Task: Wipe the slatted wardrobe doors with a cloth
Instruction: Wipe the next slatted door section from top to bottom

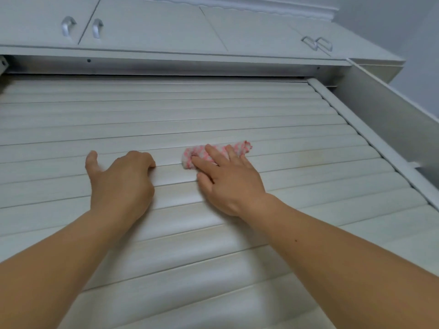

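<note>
two bare forearms reach up from the bottom of the view onto the slatted wardrobe door point(166, 119), and everything here is placed against that door. nearest the camera the slats are broad and blurred. further up the door the left hand point(118, 179) rests on a slat with its fingers curled in and thumb stuck out to the side, gripping nothing, and it looks to be steadying the person. level with it and just to its right, the right hand point(228, 179) lies flat with fingers spread apart, pressing the cloth point(217, 153) against the door. it isn't clamped round the cloth, only pinning it under the fingertips.

the cloth is a small pink and white wad, rolled lengthways along one slat, roughly mid-door and nearer the right frame point(370, 129) than the left side. it looks soft and light, so it should squash into the grooves between slats, though i'd guess it could slide out from under flat fingers. bunching it in the palm would give a surer hold.

the slats look stiff and smooth, probably a bit slick. a faint yellowish smudge point(306, 157) sits to the right of the cloth, likely the next patch. above the door's top edge runs a rail point(166, 65), and above that are upper cabinet doors with metal handles point(69, 26).
</note>
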Tool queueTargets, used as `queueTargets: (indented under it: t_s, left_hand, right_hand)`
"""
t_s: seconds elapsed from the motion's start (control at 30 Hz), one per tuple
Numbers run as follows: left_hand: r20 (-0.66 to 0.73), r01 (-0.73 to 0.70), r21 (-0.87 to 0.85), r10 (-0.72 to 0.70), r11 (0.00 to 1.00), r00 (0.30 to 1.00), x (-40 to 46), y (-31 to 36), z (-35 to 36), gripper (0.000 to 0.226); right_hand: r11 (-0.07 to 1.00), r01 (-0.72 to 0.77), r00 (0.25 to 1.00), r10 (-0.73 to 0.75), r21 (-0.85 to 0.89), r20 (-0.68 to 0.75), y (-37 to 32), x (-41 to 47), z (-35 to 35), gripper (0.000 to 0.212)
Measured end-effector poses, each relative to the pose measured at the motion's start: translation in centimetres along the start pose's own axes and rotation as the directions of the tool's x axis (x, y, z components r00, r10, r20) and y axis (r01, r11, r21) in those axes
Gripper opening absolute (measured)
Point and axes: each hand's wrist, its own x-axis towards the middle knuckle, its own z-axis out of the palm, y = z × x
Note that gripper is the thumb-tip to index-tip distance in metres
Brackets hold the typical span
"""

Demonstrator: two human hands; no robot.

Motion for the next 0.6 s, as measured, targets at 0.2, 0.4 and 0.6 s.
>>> queueTargets:
  t_s: [0.2,0.4,0.6]
  left_hand:
    - [0.034,0.050,0.084,-0.053,0.995,0.998,0.6,3.1,0.4,0.034]
    - [0.078,-0.129,0.027,0.126,0.991,0.989,0.7,9.0,1.9,0.046]
    - [0.147,-0.169,-0.031,0.171,0.985,0.974,2.3,15.6,4.5,0.048]
  right_hand:
    - [0.999,-0.050,0.998,0.050,-0.001,0.041,4.4,-0.6,-1.8,0.043]
    - [0.989,-0.146,0.985,0.147,-0.020,0.089,11.0,-0.2,-4.0,0.044]
    - [0.957,-0.283,0.955,0.287,-0.065,0.072,21.7,0.0,-6.1,0.042]
